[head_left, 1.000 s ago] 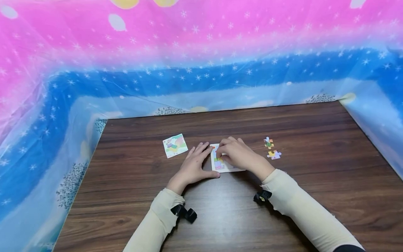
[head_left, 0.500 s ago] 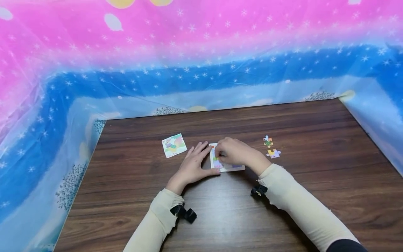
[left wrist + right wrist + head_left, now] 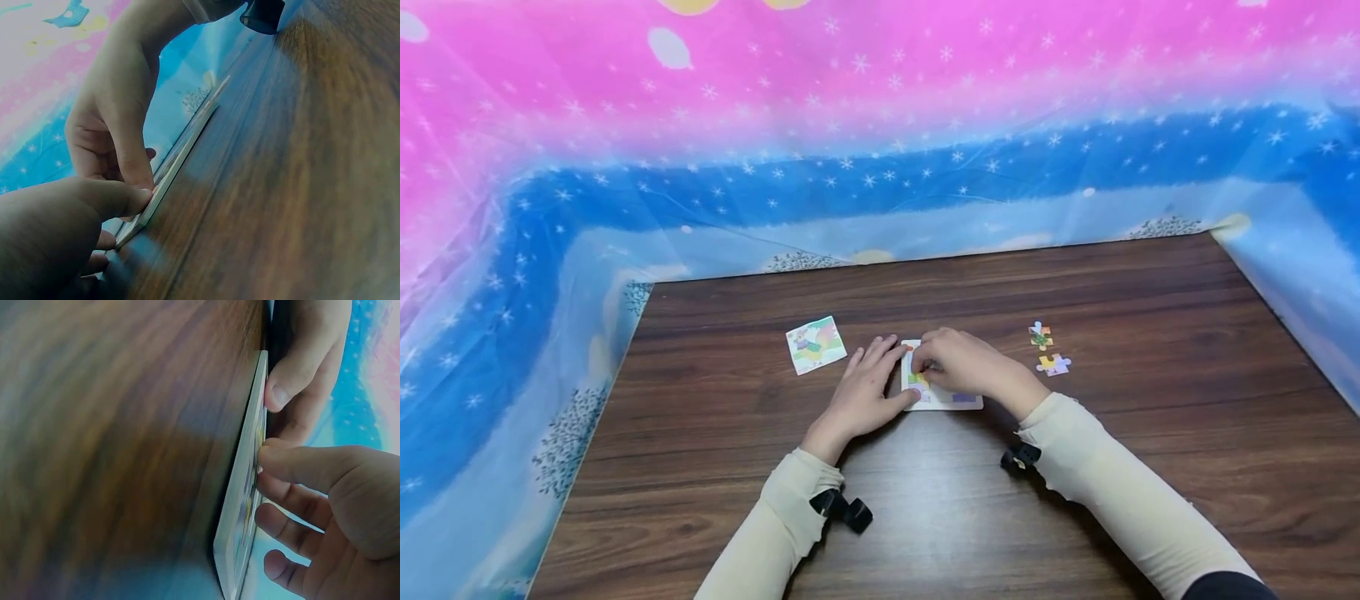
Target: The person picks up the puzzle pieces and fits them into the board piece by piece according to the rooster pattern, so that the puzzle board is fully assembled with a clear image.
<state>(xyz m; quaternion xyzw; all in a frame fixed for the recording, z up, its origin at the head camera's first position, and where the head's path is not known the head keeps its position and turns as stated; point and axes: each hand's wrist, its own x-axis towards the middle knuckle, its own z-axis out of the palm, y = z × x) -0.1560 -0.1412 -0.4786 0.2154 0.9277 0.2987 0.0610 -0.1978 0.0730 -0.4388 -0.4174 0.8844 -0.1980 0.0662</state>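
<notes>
A small white-framed jigsaw puzzle board lies on the table in the head view, partly covered by both hands. My left hand is along its left side, fingers extended, with the thumb resting on the near-left corner. Over the board's middle, my right hand has its fingers bent down. In the right wrist view the thumb and forefinger come together at the board's face, pinching a puzzle piece that is mostly hidden. Yellow and purple printing shows by the fingertips. The left wrist view shows the board's edge flat on the table.
Right of the board lie loose jigsaw pieces, a green-orange one and a yellow-lilac one. A square picture card is to the left. A pink and blue snowflake cloth hangs behind the brown wooden table.
My left thumb has moved up from the board's near edge onto its corner. The right hand has shifted slightly leftward, with its fingers bent lower over the board. The loose pieces and card stay put.
</notes>
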